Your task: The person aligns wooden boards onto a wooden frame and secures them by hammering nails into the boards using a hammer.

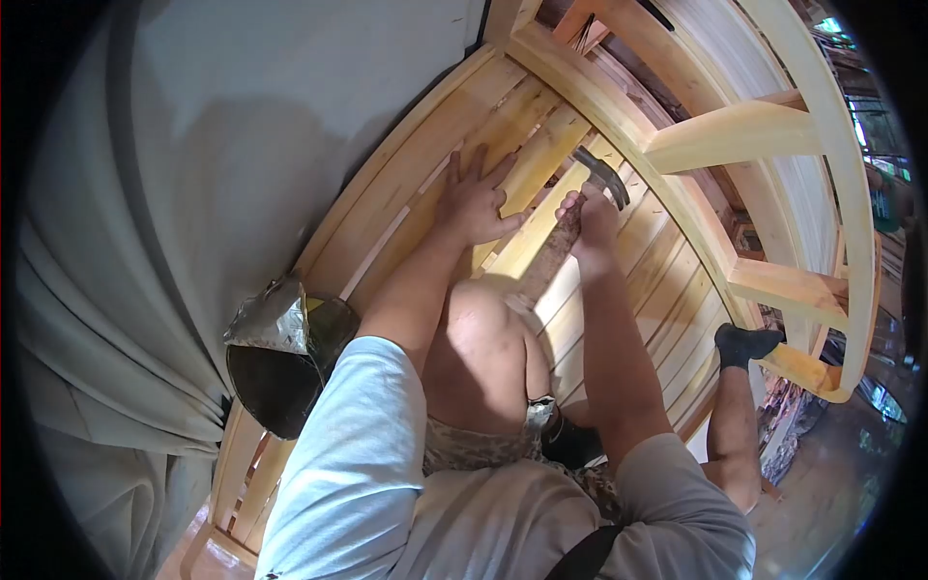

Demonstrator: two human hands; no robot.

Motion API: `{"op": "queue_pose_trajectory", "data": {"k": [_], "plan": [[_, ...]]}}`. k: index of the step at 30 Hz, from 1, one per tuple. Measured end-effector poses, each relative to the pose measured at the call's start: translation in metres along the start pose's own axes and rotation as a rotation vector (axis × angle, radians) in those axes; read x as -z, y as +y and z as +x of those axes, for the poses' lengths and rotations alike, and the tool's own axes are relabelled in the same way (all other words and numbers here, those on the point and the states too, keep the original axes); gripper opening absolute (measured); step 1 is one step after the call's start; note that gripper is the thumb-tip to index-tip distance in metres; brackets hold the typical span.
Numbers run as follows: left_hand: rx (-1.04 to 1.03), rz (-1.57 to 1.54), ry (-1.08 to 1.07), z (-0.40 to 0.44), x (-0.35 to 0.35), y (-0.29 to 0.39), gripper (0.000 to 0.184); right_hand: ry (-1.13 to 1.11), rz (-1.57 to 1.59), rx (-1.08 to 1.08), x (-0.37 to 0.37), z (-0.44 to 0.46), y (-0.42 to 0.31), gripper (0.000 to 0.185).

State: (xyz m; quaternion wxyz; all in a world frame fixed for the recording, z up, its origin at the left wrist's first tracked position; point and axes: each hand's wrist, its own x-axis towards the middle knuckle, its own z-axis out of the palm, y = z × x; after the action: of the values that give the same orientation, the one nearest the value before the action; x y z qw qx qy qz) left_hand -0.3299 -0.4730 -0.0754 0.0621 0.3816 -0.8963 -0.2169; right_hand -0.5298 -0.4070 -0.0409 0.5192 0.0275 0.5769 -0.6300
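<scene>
A broad platform of pale wooden slats (pixel 652 275) spans the middle of the scene, narrow gaps showing between some boards, while heavy grey cloth (pixel 82 319) hangs in folds along the left side. A curved wooden framework (pixel 843 145), joined by stout crosspieces, rises at the right edge of the slats. In the foreground, a person in a light short-sleeved shirt (pixel 512 527) and patterned shorts (pixel 464 447) leans over the boards, a bare bent knee (pixel 478 314) between the arms. At right, a bare leg (pixel 735 430) ends in a dark sock (pixel 749 343) beside the framework. A dark, rounded container (pixel 275 387) sits near the left forearm, with a crumpled silvery sheet (pixel 280 317) at its upper side. The left hand (pixel 472 205) lies over the slats with its fingers spread apart, gripping nothing. The right hand (pixel 596 227) is closed, its fingers clamped around a claw hammer (pixel 601 176) just below the metal head. The hammer is above the slats, to the right of the left hand and well apart from it; whether its head touches the wood cannot be told from this angle
</scene>
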Motion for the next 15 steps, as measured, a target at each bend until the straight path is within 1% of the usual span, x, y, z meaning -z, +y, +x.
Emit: {"op": "queue_pose_trajectory", "data": {"k": [2,5,7,10,12,14,15], "plan": [[-0.002,-0.001,0.003,-0.001,0.0,0.0,0.06,-0.018,-0.067,-0.031,0.004,0.0,-0.004,0.011],[0.0,0.003,-0.009,0.0,0.0,-0.002,0.06,0.071,-0.087,-0.024,0.007,-0.008,-0.006,0.011],[0.001,0.004,-0.025,0.001,-0.002,-0.002,0.06,0.067,-0.126,-0.021,0.011,-0.011,-0.006,0.011],[-0.006,-0.017,0.035,0.002,-0.004,-0.005,0.058,0.04,-0.163,-0.036,0.026,-0.007,-0.004,0.013],[0.062,-0.049,0.034,0.001,0.0,-0.003,0.056,0.025,-0.162,-0.057,0.035,-0.005,-0.004,0.013],[0.054,-0.052,0.037,-0.001,0.002,-0.002,0.055,0.092,-0.179,-0.046,0.041,-0.007,-0.004,0.022],[0.043,-0.052,0.043,0.0,0.002,-0.002,0.055,0.095,-0.178,-0.045,0.042,-0.011,-0.007,0.022]]}}
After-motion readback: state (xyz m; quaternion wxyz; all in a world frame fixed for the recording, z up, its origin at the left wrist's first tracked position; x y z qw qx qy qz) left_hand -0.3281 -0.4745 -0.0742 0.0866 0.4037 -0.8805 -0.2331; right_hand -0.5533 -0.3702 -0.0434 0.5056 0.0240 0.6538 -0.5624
